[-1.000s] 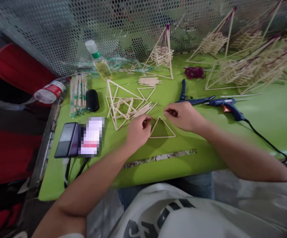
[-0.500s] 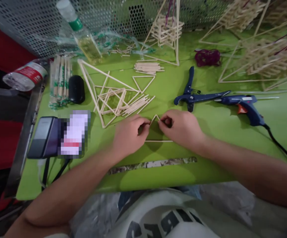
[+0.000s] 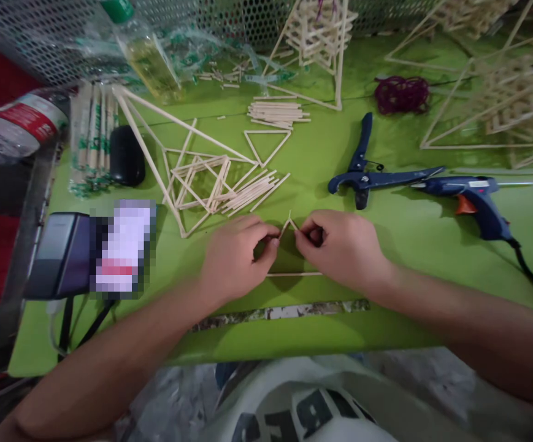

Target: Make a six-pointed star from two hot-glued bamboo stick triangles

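Note:
Two thin wooden sticks (image 3: 290, 221) meet in a peak between my hands. My left hand (image 3: 241, 255) pinches the left stick, and my right hand (image 3: 342, 252) pinches the right one. Nearer to me, another stick (image 3: 294, 274) lies across the gap, its ends hidden by the hands. Beyond my left hand lie a bundle of loose sticks (image 3: 253, 191) and a large stick frame (image 3: 144, 147) with smaller frames inside. A small stick triangle (image 3: 266, 147) rests behind them, in front of a stack of short sticks (image 3: 278, 112).
Blue cutters (image 3: 362, 178) and a glue gun (image 3: 475, 193) lie at the right, with purple string (image 3: 402, 95) behind. A power bank (image 3: 61, 255), a phone (image 3: 123, 248), a black case (image 3: 127, 156) and bottles (image 3: 149, 64) stand or lie left. Stick structures (image 3: 321, 37) are at the back.
The camera view has shifted, bringing the table items slightly closer. Both hands keep their pinch on the sticks, and the peak's two sticks now seem to cross slightly at the tip.

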Action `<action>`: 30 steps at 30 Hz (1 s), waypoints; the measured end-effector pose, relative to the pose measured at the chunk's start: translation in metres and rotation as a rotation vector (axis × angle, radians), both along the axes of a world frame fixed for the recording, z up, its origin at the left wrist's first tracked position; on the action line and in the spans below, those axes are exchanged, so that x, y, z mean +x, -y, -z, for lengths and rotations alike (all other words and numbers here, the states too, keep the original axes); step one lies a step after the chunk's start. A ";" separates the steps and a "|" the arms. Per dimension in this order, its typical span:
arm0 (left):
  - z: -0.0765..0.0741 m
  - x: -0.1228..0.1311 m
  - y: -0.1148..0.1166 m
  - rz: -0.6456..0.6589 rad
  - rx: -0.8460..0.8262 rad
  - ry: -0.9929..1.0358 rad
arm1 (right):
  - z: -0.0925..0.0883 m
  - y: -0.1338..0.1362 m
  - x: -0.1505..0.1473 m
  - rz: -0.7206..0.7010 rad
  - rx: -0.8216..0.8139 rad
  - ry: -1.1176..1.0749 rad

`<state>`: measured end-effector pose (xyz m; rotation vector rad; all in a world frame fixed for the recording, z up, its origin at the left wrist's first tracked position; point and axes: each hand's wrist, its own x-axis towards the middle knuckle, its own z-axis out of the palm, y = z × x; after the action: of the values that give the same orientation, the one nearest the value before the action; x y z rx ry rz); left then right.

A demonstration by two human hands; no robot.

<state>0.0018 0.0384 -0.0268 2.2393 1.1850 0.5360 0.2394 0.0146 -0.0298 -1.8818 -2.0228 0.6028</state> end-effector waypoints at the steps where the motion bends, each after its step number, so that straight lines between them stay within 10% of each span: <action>1: 0.001 0.000 0.000 0.008 0.012 0.003 | -0.001 0.001 0.000 0.006 -0.019 0.008; 16: -0.005 0.000 -0.001 -0.029 -0.093 0.078 | -0.005 0.006 0.000 -0.021 -0.070 0.032; 23: 0.011 -0.005 -0.012 -0.100 -0.084 0.262 | -0.029 0.051 -0.001 -0.408 0.410 -0.070; 26: 0.011 0.000 -0.010 -0.075 0.175 0.386 | 0.003 0.122 -0.016 -0.861 0.654 -0.194; 30: -0.002 0.023 0.017 0.144 0.828 0.689 | 0.097 0.197 -0.020 -1.053 0.330 -0.207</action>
<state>0.0248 0.0213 -0.0251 2.3696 0.4594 1.8064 0.2192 -0.1827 -0.1266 -0.4439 -2.6394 0.5879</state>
